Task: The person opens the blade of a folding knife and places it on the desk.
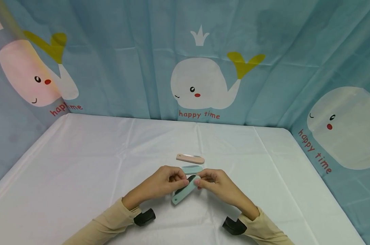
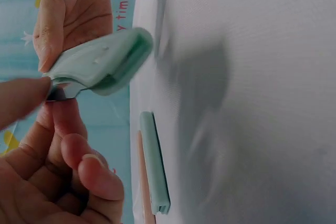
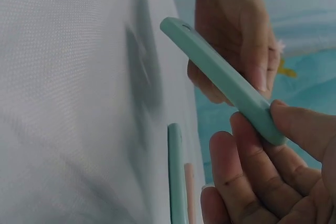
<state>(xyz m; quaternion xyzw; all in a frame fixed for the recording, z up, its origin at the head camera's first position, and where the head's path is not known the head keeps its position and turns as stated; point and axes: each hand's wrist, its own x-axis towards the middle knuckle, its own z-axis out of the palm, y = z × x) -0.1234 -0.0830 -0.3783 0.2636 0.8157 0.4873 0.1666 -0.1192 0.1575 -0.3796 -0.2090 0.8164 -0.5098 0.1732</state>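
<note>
Over the table a mint-green folding knife (image 1: 182, 195) is held aslant between both hands. The left hand (image 1: 164, 183) pinches its blade (image 2: 66, 92) between thumb and index finger, the blade standing partly out of the handle. At the handle's other end the right hand (image 1: 218, 185) holds it between thumb and fingers, as the right wrist view also shows. Just beyond the hands lies a second mint-green folding knife (image 1: 192, 169), partly hidden by the left fingers. Farther back is a pink folding knife (image 1: 189, 159), with a thin strip of blade showing along its edge.
A white cloth (image 1: 90, 163) with fold creases covers the table. Blue curtains (image 1: 126, 78) printed with whales stand around its back and sides. Each wrist carries a black camera mount (image 1: 144, 217) over a beige sleeve (image 1: 106, 221).
</note>
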